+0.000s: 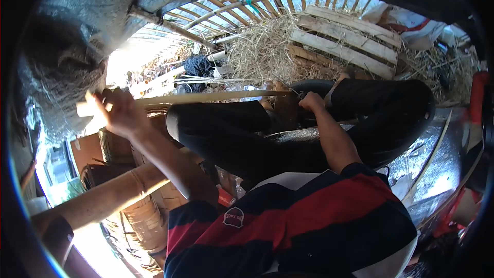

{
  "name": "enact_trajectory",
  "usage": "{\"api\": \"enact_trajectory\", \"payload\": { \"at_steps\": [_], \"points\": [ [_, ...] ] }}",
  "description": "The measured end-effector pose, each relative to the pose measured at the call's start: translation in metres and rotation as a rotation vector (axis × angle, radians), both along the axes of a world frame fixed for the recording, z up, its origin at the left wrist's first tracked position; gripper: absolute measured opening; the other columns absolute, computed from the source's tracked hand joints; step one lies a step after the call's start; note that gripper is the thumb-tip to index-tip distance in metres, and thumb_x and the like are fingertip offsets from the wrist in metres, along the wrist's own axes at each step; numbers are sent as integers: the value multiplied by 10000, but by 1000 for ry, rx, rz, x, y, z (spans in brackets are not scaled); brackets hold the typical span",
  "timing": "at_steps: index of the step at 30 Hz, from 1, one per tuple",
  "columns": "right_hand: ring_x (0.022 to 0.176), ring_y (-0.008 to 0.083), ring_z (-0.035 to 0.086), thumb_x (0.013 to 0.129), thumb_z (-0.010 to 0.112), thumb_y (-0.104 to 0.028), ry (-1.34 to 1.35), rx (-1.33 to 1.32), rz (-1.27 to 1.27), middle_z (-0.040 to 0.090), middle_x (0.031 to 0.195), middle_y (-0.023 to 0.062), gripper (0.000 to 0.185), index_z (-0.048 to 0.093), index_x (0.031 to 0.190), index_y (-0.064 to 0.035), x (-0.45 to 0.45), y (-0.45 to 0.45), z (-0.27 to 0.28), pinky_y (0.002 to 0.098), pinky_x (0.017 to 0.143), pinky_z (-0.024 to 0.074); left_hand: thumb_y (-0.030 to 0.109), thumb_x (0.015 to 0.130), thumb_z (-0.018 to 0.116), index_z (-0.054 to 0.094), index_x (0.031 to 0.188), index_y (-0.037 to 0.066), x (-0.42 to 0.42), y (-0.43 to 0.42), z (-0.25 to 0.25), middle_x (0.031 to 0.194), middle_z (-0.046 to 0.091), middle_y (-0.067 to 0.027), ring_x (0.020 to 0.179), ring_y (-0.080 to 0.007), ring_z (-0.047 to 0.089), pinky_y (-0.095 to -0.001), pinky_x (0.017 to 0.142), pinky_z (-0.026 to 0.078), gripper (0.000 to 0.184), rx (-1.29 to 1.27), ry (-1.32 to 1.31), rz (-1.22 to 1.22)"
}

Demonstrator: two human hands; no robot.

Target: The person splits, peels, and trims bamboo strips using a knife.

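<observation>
from left hand (121, 113) to right hand (309, 101): one long flat strip (216, 97), lying the long way from side to side, with its right end tipped a little away from the body. mostly off to the right from the fingers of the left hand, with a short bit poking out the other way. nearer to the left hand, and gripped there in curled fingers.

far past the strip: one slatted fence (231, 6). on the body side of the strip: two dark trouser legs (221, 128), bent. also there, off to the left: one thick bamboo pole (103, 195). beyond the strip's right end: one wood panel with pale slats (342, 55). just past the strip's middle: one dark bundle (198, 66). by the strip's right end, in closed fingers of the right hand: one small tool (301, 94), maybe a knife, mostly hidden. touching the strip or not: too small to tell.
</observation>
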State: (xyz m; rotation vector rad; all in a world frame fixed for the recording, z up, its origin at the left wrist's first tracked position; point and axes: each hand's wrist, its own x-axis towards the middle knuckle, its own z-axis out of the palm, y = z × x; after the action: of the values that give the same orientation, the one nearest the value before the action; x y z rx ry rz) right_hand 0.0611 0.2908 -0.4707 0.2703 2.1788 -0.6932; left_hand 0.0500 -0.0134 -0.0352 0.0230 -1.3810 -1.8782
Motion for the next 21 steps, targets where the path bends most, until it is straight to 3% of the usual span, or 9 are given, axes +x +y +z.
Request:
{"api": "enact_trajectory", "payload": {
  "at_steps": [1, 4, 6, 8, 12, 14, 15, 17, 21],
  "points": [
    [1013, 344, 625, 677, 680, -340, 14, 10, -13, 648, 1069, 216, 450, 687, 989, -16, 2, -3, 0, 406, 865, 497, 240, 926, 558, 516, 874, 56, -13, 8, -19, 654, 460, -25, 551, -118, 416, -242, 522, 381, 195, 117, -164, 13],
    [1050, 327, 615, 693, 656, -319, -14, 44, 1, 640, 1112, 192, 434, 682, 1025, -40, -2, -3, 10, 402, 878, 491, 155, 929, 494, 554, 910, 14, -56, 44, -128, 724, 558, -58, 668, -161, 565, -312, 668, 495, 154, -421, -490, -77],
    [1092, 316, 599, 715, 631, -294, -67, 68, 16, 629, 1157, 171, 418, 678, 1061, -65, 1, 1, 17, 400, 894, 484, 301, 965, 510, 527, 886, 36, -64, 89, -203, 672, 515, -27, 620, -130, 532, -288, 631, 468, 276, -193, -745, -202],
    [1102, 313, 594, 714, 627, -296, -61, 80, -27, 631, 1147, 178, 415, 681, 1051, -58, 1, 6, 23, 391, 901, 482, 371, 987, 448, 482, 813, 61, -60, 107, -277, 637, 477, -17, 593, -120, 490, -283, 604, 449, 357, 17, -579, -290],
    [980, 326, 646, 726, 629, -312, 60, 136, -28, 670, 1043, 178, 378, 699, 979, -40, 12, 19, 33, 399, 826, 506, 430, 993, 393, 363, 679, 131, -63, 102, -242, 583, 363, 23, 535, -100, 390, -290, 560, 429, 435, -81, -559, -191],
    [727, 295, 673, 709, 694, -371, -24, 54, -71, 675, 750, 194, 424, 677, 836, 33, -1, 19, 28, 408, 664, 510, 435, 989, 407, 361, 661, 133, -73, 88, -201, 566, 347, 24, 509, -91, 356, -283, 513, 391, 447, -79, -406, -193],
    [727, 295, 673, 709, 694, -371, -20, 46, -59, 675, 750, 194, 424, 677, 836, 33, -2, 16, 19, 408, 664, 510, 437, 988, 409, 353, 651, 136, -77, 77, -183, 560, 337, 26, 502, -85, 334, -275, 502, 369, 455, -50, -406, -215],
    [515, 231, 593, 750, 697, -322, 24, -125, -327, 588, 554, 150, 362, 621, 680, 25, -4, 15, -2, 378, 508, 455, 409, 991, 420, 339, 612, 139, -78, 65, -145, 522, 300, 45, 456, -62, 277, -249, 443, 288, 472, -21, -368, -207],
    [425, 164, 490, 777, 706, -281, 55, -300, -354, 504, 512, 71, 315, 581, 691, -5, -21, 1, 52, 326, 429, 385, 416, 990, 423, 344, 648, 135, -85, 38, -107, 539, 293, 44, 477, -71, 268, -248, 461, 280, 450, -22, -255, -247]
  ]
}}
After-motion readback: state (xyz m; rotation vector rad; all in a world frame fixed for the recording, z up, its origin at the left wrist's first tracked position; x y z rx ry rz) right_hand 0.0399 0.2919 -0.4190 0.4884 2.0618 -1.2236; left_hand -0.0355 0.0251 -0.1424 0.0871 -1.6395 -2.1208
